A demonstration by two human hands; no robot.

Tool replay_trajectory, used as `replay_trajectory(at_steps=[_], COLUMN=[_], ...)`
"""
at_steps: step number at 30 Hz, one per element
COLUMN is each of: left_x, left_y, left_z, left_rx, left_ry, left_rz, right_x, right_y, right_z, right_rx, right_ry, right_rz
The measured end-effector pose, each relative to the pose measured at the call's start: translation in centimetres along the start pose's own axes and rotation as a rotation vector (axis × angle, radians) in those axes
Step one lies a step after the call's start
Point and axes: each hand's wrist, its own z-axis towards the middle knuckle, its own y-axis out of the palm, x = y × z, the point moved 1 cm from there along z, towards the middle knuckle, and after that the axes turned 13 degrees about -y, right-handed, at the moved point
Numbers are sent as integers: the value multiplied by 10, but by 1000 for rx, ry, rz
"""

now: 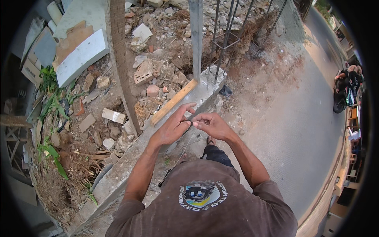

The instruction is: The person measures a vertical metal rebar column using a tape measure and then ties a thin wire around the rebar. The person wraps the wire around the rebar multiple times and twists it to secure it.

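Observation:
My left hand (173, 125) and my right hand (213, 125) meet in front of me, fingertips nearly touching above the edge of a low concrete beam (118, 172). The thumb and forefinger of each are pinched at a small dark thing (191, 123), too small to name. Below the fingers runs a thin pale line like a string (188, 143), its upper end hidden by the hands. Just beyond my left hand, a narrow wooden strip (173, 102) lies along the beam's top.
Steel rebar (226, 41) rises from the beam's far end, beside an upright grey post (196, 39). A rough wooden post (121, 71) leans on the left among rubble and broken bricks (144, 73). The paved road (300, 130) runs along the right, with a parked motorbike (340, 93).

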Motion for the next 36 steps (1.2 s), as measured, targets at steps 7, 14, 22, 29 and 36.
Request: replay_trajectory(at_steps=[7, 14, 22, 29, 36], left_x=[39, 22, -21, 66, 227], left_y=[25, 60, 39, -47, -85], left_z=[50, 52, 37, 1, -12], left_rx=[-49, -113, -148, 293, 427], left_ry=[52, -307, -540, -560, -586], left_rz=[343, -140, -165, 813, 1293], right_x=[20, 39, 37, 74, 162], right_y=[-38, -66, -130, -174, -158], right_z=[6, -4, 13, 32, 75], right_rx=[87, -95, 143, 383, 509], right_ry=[115, 375, 189, 101, 191], right_rz=[348, 579, 768, 856, 1082])
